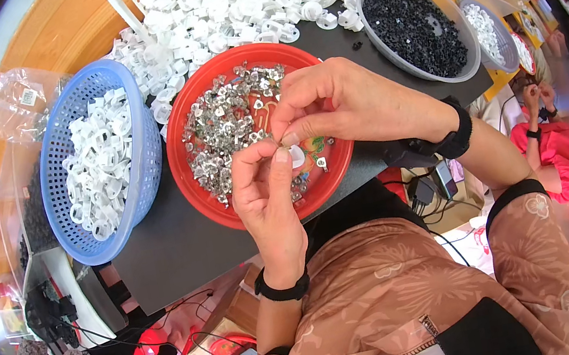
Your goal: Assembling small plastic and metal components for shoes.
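Over the red bowl, my two hands meet fingertip to fingertip. My left hand is closed in a pinch, with a small white plastic part at its thumb tip. My right hand comes from the right and pinches just above that part; whatever is between its fingertips is too small to make out. Many small shiny metal clips lie in the bowl beneath, heaped toward its left side. A blue oval basket left of the bowl holds white plastic parts of a similar look.
Behind the bowl, a large heap of white parts spills from a white basket onto the dark table. At the right stands a clear tub of small black pieces. Another person sits farther right.
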The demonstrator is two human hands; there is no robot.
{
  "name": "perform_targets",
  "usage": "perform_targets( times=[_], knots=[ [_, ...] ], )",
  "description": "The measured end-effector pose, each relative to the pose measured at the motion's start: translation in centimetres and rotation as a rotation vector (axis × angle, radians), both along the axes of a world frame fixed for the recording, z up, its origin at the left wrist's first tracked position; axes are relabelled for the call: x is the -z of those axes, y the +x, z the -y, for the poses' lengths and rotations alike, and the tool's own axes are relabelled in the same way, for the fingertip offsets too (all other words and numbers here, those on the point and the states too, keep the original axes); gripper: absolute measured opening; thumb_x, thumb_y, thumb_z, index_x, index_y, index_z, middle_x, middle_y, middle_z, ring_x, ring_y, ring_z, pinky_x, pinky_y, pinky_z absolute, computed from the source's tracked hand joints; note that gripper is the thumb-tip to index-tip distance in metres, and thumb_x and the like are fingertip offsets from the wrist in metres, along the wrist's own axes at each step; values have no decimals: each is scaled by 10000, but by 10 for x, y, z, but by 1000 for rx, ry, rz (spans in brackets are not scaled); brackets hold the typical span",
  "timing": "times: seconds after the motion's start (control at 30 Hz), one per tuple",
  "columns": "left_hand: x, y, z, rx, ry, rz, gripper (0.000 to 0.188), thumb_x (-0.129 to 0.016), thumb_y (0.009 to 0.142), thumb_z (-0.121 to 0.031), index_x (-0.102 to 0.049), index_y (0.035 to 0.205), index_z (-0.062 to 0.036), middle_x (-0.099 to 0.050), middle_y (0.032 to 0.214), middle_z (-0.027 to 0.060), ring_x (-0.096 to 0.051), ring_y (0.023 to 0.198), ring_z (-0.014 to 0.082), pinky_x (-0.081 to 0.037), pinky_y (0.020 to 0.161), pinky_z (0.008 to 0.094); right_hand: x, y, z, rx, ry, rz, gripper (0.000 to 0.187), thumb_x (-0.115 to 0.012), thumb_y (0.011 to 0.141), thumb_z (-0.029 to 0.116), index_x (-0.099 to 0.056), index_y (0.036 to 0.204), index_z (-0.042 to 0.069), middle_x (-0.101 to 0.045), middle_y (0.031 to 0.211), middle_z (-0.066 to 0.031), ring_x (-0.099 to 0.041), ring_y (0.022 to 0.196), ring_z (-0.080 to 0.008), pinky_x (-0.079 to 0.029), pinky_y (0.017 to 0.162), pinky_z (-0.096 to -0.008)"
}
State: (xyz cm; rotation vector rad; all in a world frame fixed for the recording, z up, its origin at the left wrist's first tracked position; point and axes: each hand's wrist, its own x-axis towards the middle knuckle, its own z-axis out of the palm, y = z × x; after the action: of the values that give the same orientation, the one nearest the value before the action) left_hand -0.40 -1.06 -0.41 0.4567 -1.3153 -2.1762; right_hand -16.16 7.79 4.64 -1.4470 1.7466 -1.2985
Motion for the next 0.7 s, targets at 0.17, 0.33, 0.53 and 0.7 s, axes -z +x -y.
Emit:
perform_targets(
  times=[0.17,0.33,0.53,0.7],
  knots=[
    [0,-1,-2,-27,3,-22,60,-541,966,-53,-555,1024,-51,-618,986,36,-616,891,99,-537,765,259,-12,9,-6,52,48,-40,100,-683,852,66,-675,932,6,-613,809,-49,-586,733,-143,-463,657,-274],
    [4,0,-3,-34,-14,-52,79,-522,971,-39,-546,1045,-56,-609,1020,43,-615,904,107,-540,779,278,-10,16,-5,51,47,-81,85,-661,856,48,-629,906,-12,-602,815,-84,-595,728,-205,-470,651,-299],
    [4,3,0,7,-15,-45,171,-496,1001,-104,-534,1155,-40,-597,1111,74,-602,1014,148,-513,888,330,-7,25,-4,106,-45,-278,68,-613,879,28,-557,905,-4,-568,814,-112,-584,712,-278,-467,636,-340],
    [-1,1,-3,32,259,-104,301,-500,1005,-121,-503,1278,5,-588,1178,87,-588,1053,140,-501,923,309,-4,30,-10,170,-12,-194,92,-596,893,27,-507,905,11,-540,813,-118,-579,738,-288,-461,645,-368]
  ],
)
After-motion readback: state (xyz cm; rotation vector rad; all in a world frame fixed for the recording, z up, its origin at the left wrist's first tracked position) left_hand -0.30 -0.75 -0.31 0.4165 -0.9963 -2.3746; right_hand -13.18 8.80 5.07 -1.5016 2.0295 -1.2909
